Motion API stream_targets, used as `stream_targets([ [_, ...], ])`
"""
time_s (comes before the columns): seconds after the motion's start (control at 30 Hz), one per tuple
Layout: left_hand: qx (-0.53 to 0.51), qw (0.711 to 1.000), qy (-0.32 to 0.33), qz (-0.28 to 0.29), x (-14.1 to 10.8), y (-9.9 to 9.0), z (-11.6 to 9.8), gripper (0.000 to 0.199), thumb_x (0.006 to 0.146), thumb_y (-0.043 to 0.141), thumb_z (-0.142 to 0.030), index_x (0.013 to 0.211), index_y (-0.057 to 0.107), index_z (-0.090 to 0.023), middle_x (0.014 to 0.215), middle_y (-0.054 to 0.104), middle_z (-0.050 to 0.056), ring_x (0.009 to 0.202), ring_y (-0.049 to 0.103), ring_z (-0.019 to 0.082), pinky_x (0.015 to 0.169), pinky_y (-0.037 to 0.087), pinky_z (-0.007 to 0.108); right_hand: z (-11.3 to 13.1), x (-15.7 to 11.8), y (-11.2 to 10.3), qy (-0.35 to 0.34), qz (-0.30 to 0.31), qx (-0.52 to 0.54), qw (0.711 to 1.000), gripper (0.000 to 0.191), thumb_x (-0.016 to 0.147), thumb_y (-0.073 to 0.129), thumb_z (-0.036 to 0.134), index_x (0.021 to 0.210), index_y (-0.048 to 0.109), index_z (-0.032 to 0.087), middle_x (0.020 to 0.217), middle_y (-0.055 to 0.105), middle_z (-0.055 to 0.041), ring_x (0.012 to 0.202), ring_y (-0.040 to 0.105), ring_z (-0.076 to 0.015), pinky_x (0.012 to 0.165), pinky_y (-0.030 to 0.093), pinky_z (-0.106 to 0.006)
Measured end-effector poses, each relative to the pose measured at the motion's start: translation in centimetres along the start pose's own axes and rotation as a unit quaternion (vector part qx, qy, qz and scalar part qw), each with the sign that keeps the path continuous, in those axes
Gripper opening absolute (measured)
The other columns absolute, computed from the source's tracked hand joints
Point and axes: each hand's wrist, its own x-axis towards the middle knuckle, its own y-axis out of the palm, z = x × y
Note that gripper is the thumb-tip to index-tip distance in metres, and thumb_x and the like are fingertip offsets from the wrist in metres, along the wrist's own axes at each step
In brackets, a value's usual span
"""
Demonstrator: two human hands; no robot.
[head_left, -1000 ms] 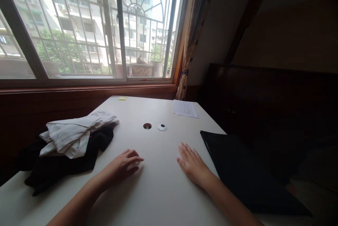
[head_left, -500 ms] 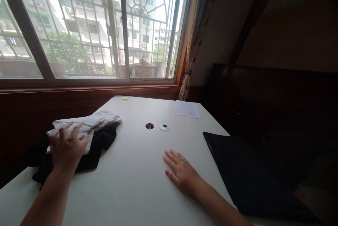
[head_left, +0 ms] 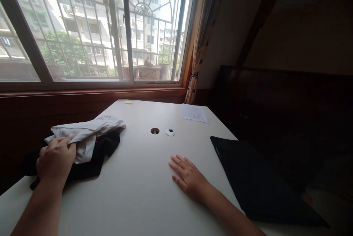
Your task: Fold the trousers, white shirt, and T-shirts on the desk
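Observation:
At the left of the white table (head_left: 132,192), a crumpled white cloth (head_left: 88,129) lies on top of a black cloth (head_left: 106,147). My left hand (head_left: 56,155) is closed on the near left edge of the white cloth, fingers bent over it and partly hidden. Right of the table's middle, my right hand (head_left: 190,177) lies flat, palm down, with its fingers a little spread and nothing in it. A folded black item (head_left: 261,181) rests along the right edge of the table, apart from my right hand.
Beyond my hands are a round hole (head_left: 154,131) in the table and a white ring-shaped cover (head_left: 170,132). Printed paper (head_left: 195,113) and a yellow note (head_left: 129,102) lie near the far edge. A barred window and a tied curtain (head_left: 193,81) stand behind.
My left hand has moved left and slightly down, and its spread fingers have closed on the white cloth. My right hand keeps its place on the table. The view has shifted slightly.

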Motion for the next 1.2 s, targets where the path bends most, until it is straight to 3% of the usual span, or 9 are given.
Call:
stream_targets([
  [0.07, 0.049, 0.998, -0.030, -0.019, -0.1, -0.5, -1.5, 0.046, 0.102, 0.039, -0.038, 0.131, 0.067, -0.014, 0.127, 0.065, 0.019, 0.094, 0.062, 0.035, 0.078, 0.050, 0.048, 0.0, 0.0, -0.1, -0.002, -0.003, 0.002, 1.000, 0.058, 0.106, 0.034, 0.055, 0.158, 0.041, 0.031, 0.169, 0.027, 0.0005, 0.157, 0.021, -0.0246, 0.129, 0.017, -0.049],
  [0.27, 0.033, 0.994, 0.039, -0.095, -0.4, -0.8, -4.6, 0.040, 0.101, 0.045, -0.025, 0.135, 0.064, -0.015, 0.134, 0.070, 0.013, 0.104, 0.069, 0.031, 0.089, 0.051, 0.041, -0.1, 0.0, -0.1, -0.006, -0.004, -0.004, 1.000, 0.057, 0.106, 0.034, 0.054, 0.158, 0.041, 0.031, 0.169, 0.028, 0.0015, 0.157, 0.022, -0.0242, 0.129, 0.018, -0.049],
  [0.5, -0.006, 0.993, 0.072, -0.095, -1.4, -0.9, -7.0, 0.041, 0.103, 0.044, -0.024, 0.141, 0.059, -0.020, 0.138, 0.068, 0.013, 0.113, 0.069, 0.033, 0.094, 0.052, 0.044, 0.0, 0.0, -0.1, -0.001, 0.000, -0.009, 1.000, 0.058, 0.106, 0.034, 0.054, 0.159, 0.040, 0.031, 0.169, 0.028, 0.0010, 0.157, 0.022, -0.0241, 0.129, 0.018, -0.049],
  [0.67, -0.100, 0.976, 0.189, -0.050, -2.4, 0.1, -10.2, 0.039, 0.104, 0.045, -0.024, 0.141, 0.056, -0.023, 0.146, 0.062, 0.010, 0.127, 0.064, 0.030, 0.104, 0.051, 0.043, -0.2, 0.0, 0.0, -0.004, -0.001, -0.008, 1.000, 0.058, 0.107, 0.033, 0.055, 0.159, 0.040, 0.031, 0.169, 0.027, 0.0011, 0.157, 0.022, -0.0247, 0.128, 0.019, -0.050],
  [0.8, -0.190, 0.924, 0.330, 0.041, -4.1, 1.4, -13.1, 0.034, 0.106, 0.044, -0.022, 0.137, 0.057, -0.022, 0.148, 0.061, 0.010, 0.134, 0.060, 0.025, 0.112, 0.048, 0.042, -0.4, 0.0, 0.2, -0.008, -0.006, -0.006, 1.000, 0.057, 0.107, 0.033, 0.055, 0.158, 0.041, 0.032, 0.169, 0.028, 0.0011, 0.157, 0.022, -0.0257, 0.128, 0.019, -0.051],
  [0.97, -0.240, 0.841, 0.462, 0.144, -7.0, 2.1, -16.6, 0.034, 0.105, 0.043, -0.013, 0.133, 0.060, -0.022, 0.146, 0.063, 0.009, 0.131, 0.063, 0.022, 0.118, 0.045, 0.044, -1.0, 0.1, 0.9, -0.011, -0.036, 0.003, 0.999, 0.061, 0.105, 0.042, 0.052, 0.161, 0.035, 0.029, 0.167, 0.034, -0.0025, 0.155, 0.027, -0.0267, 0.128, 0.021, -0.052],
  [1.1, -0.268, 0.764, 0.545, 0.218, -9.7, 1.1, -19.2, 0.030, 0.105, 0.045, -0.015, 0.128, 0.063, -0.020, 0.145, 0.064, 0.007, 0.125, 0.067, 0.022, 0.113, 0.051, 0.038, -1.9, 0.2, 2.0, -0.017, -0.097, 0.013, 0.995, 0.079, 0.099, 0.056, 0.049, 0.166, 0.019, 0.027, 0.168, 0.031, -0.0091, 0.152, 0.035, -0.0306, 0.124, 0.030, -0.054],
  [1.2, -0.296, 0.719, 0.573, 0.259, -11.7, -0.3, -21.1, 0.030, 0.106, 0.046, -0.019, 0.129, 0.065, -0.022, 0.140, 0.068, 0.004, 0.119, 0.069, 0.022, 0.101, 0.058, 0.033, -2.4, 0.2, 2.6, -0.054, -0.155, 0.002, 0.987, 0.084, 0.097, 0.061, 0.038, 0.166, 0.015, 0.028, 0.171, 0.022, -0.0118, 0.150, 0.036, -0.0316, 0.119, 0.040, -0.053],
])
